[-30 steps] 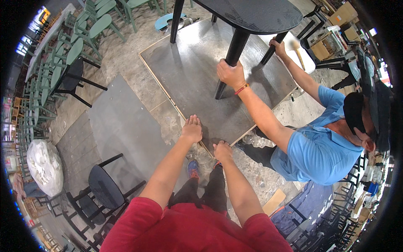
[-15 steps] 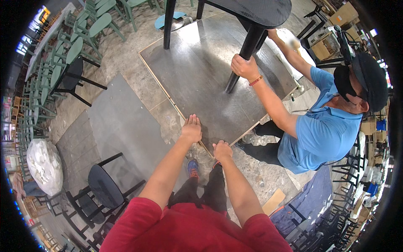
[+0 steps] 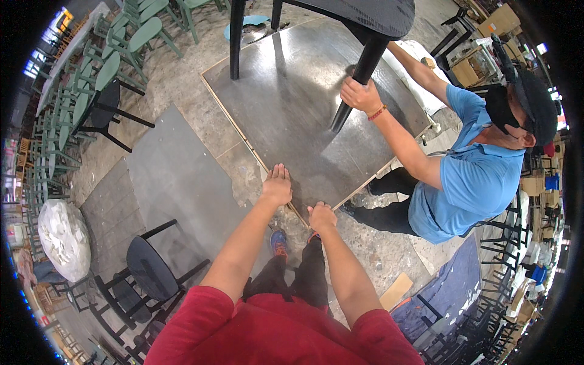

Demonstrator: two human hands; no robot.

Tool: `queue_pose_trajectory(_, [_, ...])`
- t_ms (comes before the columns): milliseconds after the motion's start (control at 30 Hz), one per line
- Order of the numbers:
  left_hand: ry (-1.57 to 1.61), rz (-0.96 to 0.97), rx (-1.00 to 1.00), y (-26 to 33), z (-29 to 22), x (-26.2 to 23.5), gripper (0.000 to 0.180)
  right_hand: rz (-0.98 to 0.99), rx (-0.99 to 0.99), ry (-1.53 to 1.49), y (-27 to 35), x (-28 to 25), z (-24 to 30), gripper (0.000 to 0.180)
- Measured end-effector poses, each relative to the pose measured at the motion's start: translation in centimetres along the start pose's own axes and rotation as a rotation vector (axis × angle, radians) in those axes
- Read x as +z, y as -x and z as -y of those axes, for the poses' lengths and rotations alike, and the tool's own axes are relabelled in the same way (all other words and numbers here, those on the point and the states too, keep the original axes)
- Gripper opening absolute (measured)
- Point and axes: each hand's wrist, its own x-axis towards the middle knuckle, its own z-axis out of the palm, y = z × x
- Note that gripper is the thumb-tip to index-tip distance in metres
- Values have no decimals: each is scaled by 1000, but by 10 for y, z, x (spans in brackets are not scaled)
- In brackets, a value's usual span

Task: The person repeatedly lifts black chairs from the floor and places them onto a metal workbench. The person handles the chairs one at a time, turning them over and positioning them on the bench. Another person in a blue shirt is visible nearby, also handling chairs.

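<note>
My left hand (image 3: 278,184) lies flat on the left edge of a low, dark-topped table (image 3: 304,131), its fingers stretched out. At the table's near corner, my right hand (image 3: 322,215) has its fingers curled around the edge; their tips are hidden. Above the far part of the tabletop, a black chair (image 3: 380,13) is partly cut off by the upper edge of the view. One of its legs (image 3: 365,67) is gripped by a co-worker's hand (image 3: 361,95). The co-worker's other hand is behind the chair.
The co-worker in a blue shirt (image 3: 468,182) stands at the table's right side. Black chairs (image 3: 152,267) stand at lower left, near a white bundle (image 3: 64,240). Green chairs (image 3: 146,36) crowd the far left. A grey sheet (image 3: 179,164) covers some floor left of the table.
The black chair has shifted slightly, its left leg coming nearer to me. The co-worker's gripping hand has moved a little to the right. My hands have stayed in place.
</note>
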Motion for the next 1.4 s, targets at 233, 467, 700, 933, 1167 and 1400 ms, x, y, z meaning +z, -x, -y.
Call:
queue_pose_trajectory(233, [9, 19, -13, -1, 0, 1, 74, 12, 8, 17, 2, -3, 2, 50])
queue_pose_trajectory(467, [5, 4, -7, 0, -1, -1, 74, 9, 1, 52, -6, 6, -2, 51])
queue_pose_trajectory(700, [0, -8, 2, -2, 1, 2, 75, 36, 24, 18, -2, 0, 3, 52])
queue_pose_trajectory(933, [-12, 0, 4, -2, 1, 3, 76, 3, -2, -21, -2, 1, 0, 48])
queue_pose_trajectory(1167, [-23, 6, 3, -3, 1, 4, 76, -28, -30, 23, -6, 7, -5, 48])
queue_pose_trajectory(1400, [2, 10, -6, -2, 0, 2, 76, 0, -7, 8, -10, 9, -4, 50])
